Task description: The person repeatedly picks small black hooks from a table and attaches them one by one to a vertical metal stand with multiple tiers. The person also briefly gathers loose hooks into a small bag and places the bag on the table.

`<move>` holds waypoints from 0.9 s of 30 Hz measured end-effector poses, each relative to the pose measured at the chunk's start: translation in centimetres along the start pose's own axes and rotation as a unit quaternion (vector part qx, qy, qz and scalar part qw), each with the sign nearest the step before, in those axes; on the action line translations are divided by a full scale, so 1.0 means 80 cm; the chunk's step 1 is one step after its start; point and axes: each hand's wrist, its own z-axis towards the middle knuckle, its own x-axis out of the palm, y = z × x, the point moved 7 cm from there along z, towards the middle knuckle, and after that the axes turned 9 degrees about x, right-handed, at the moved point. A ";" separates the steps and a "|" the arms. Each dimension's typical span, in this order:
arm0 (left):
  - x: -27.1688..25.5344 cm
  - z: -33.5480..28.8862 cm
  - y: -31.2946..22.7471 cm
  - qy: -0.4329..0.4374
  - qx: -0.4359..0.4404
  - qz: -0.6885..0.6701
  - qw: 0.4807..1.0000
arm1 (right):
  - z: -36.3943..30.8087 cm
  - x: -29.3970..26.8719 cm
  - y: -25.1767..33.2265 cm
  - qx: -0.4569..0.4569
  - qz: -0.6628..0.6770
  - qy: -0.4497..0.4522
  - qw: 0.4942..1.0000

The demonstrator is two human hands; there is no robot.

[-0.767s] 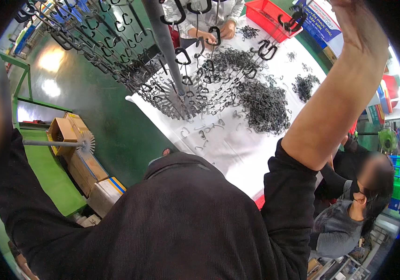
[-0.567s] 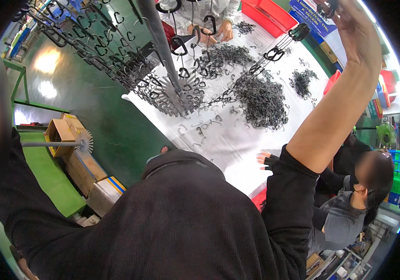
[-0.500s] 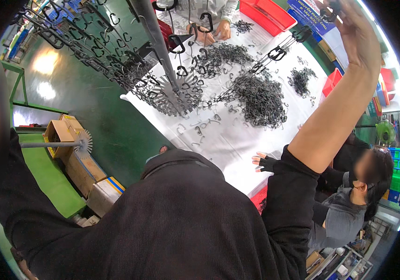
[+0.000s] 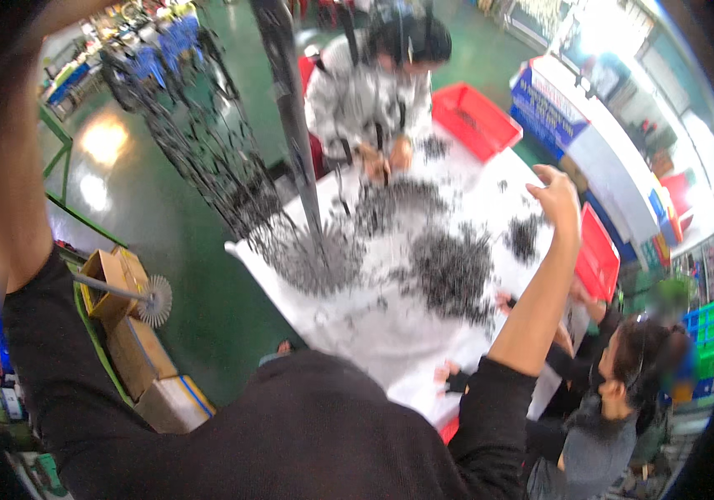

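Note:
My right hand [image 4: 558,200] is raised over the right side of the white-covered table [image 4: 357,333], fingers apart and a little bent, with nothing visible in them. My left arm reaches up at the far left. At the upper rim, my left hand [image 4: 61,12] is blurred and cut off, so its fingers cannot be made out. Near it, strands of black hooks [image 4: 198,125] hang in a bunch, smeared by motion. A grey pole [image 4: 294,117] runs down to a spoked disc [image 4: 290,265]. Beyond it lies a large pile of loose black hooks [image 4: 450,271].
Across the table, a person in a light top [image 4: 357,104] handles hooks. A co-worker in grey [image 4: 598,442] is at my right; a gloved hand [image 4: 455,379] rests on the table. Red trays [image 4: 498,133] stand at its edges. Cardboard boxes [image 4: 140,350] and another spoked disc [image 4: 155,302] are left.
My right hand has come down from the upper right, and the dark piece at its fingers and the strand below it no longer show there. The view has tilted up, showing more beyond the table.

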 end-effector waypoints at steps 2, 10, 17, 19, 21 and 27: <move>-0.011 0.000 0.004 0.001 -0.017 0.016 1.000 | -0.028 -0.038 0.082 -0.117 0.299 0.032 0.946; -0.018 0.012 0.001 0.008 0.070 0.011 0.997 | -0.139 -0.195 0.284 -0.344 0.598 0.073 0.720; -0.012 0.011 0.010 0.026 0.019 -0.012 0.999 | -0.137 -0.194 0.306 -0.334 0.605 0.085 0.718; -0.010 0.011 0.012 0.024 0.016 -0.018 0.999 | -0.138 -0.197 0.298 -0.336 0.637 0.066 0.690; -0.008 0.011 0.012 0.019 0.006 -0.020 1.000 | -0.136 -0.198 0.283 -0.311 0.632 0.042 0.708; -0.008 0.014 -0.002 0.020 -0.009 0.030 0.999 | -0.140 -0.187 0.280 -0.326 0.556 0.162 0.747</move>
